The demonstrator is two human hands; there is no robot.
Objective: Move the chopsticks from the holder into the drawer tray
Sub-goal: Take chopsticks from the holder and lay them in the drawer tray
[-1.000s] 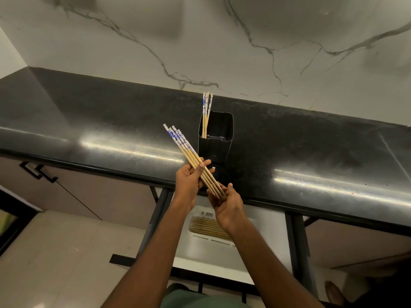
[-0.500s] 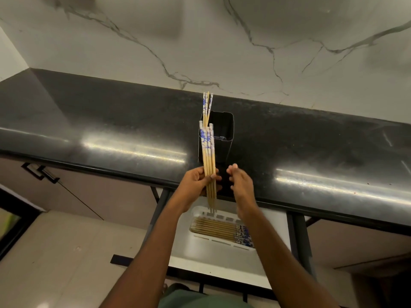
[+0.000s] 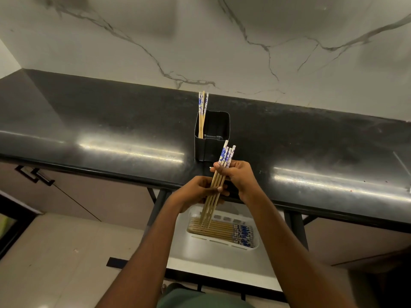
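Note:
A bundle of several wooden chopsticks (image 3: pixel 226 154) with blue-patterned tops is held nearly upright over the counter's front edge. My right hand (image 3: pixel 239 175) grips the bundle just below the patterned tops. My left hand (image 3: pixel 198 192) holds it lower down. The bundle's tips hang above the white drawer tray (image 3: pixel 222 246), where several chopsticks (image 3: pixel 219 230) lie flat, patterned ends to the right. The black square holder (image 3: pixel 212 150) stands on the counter behind my hands with three chopsticks (image 3: pixel 202 107) in its left corner.
The black glossy counter (image 3: pixel 111 134) runs left to right below a white marbled wall (image 3: pixel 200 41). The open drawer (image 3: pixel 211 263) sticks out under the counter between black frame legs (image 3: pixel 295 227). Cabinet handles (image 3: pixel 33 175) are at the left.
The bundle has tilted so its tops lean right and has dropped lower toward the tray. My right hand, free half a second ago, has taken hold of it near the top.

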